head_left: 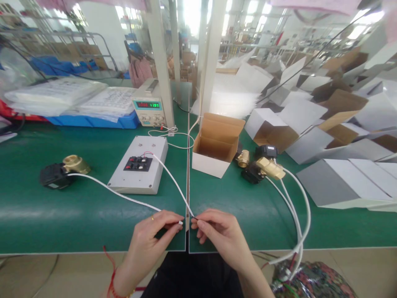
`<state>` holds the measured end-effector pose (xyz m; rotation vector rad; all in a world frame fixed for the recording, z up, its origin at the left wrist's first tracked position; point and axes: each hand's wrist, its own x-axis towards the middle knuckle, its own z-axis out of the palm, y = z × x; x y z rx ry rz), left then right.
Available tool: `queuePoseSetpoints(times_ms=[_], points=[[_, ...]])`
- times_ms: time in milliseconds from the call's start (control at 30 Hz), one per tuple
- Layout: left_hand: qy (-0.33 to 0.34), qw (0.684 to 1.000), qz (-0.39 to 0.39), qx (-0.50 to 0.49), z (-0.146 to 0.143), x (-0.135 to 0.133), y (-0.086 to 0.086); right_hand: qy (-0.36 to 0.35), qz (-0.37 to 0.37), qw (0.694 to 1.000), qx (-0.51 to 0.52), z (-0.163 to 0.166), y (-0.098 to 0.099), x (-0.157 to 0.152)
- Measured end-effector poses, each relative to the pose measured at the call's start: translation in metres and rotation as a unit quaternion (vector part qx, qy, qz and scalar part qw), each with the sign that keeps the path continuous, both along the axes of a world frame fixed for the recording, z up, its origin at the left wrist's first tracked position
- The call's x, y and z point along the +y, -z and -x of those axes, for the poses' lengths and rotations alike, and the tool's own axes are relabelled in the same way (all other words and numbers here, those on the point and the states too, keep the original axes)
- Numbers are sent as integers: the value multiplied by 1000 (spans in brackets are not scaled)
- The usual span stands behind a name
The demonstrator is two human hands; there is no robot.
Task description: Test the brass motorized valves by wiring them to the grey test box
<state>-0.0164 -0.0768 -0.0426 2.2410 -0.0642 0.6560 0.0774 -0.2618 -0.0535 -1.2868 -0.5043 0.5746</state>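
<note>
Near the table's front edge, my left hand (157, 231) pinches the end of a white cable (119, 193); a small white tip shows between thumb and forefinger. That cable runs left to a brass valve (76, 164) with a black actuator (55, 176). Just across the table seam, my right hand (218, 231) pinches the end of another white cable (173, 177), where a thin dark wire shows. This second cable leads up to a black terminal block (138, 164) on a light grey box (135, 185). The two cable ends are apart.
A power supply (150, 105) with lit digits stands behind the grey box. Right of the seam are an open carton (212, 165), more brass valves (270, 169) with cables hanging over the edge, and piled white boxes (338, 182). A blue tray (93, 121) holds bagged parts.
</note>
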Motion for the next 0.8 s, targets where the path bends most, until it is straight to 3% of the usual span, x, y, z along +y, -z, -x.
queuePoseSetpoints(times_ms=[300,433,800], points=[[1,1000,-7,10,0,-3,-1,-16,79,996,24,3,2,0],[-3,1000,-24,-3,-1,-4,-2,-2,117,993,-30,6,-4,3],[-12,997,-67,-23,-1,-6,-1,6,137,987,-84,8,-9,6]])
